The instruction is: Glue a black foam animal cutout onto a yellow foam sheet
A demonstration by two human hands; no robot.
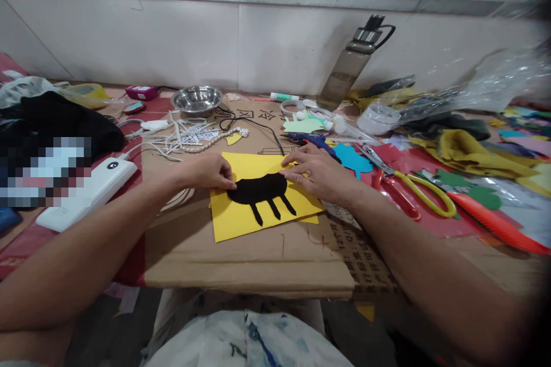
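Note:
A black cutout (258, 189) with a rounded body and three leg-like strips lies on a yellow sheet (228, 223) in front of me. My left hand (214, 173) pinches the cutout's left end between thumb and fingertips. At its upper right end, my right hand (313, 173) has its thumb and index finger on the black edge, the other fingers bent above the sheet. Whether the right fingertips grip the edge or only press on it is hard to see. Another yellow piece shows from under the sheet's right side.
Cardboard (181, 252) covers the table. Behind stand a metal bowl (197, 100) and a tilted bottle (350, 63). A white power bank (88, 192) lies left. Scissors with yellow and red handles (430, 195), an orange-handled tool (499, 223) and felt scraps (473, 152) lie right.

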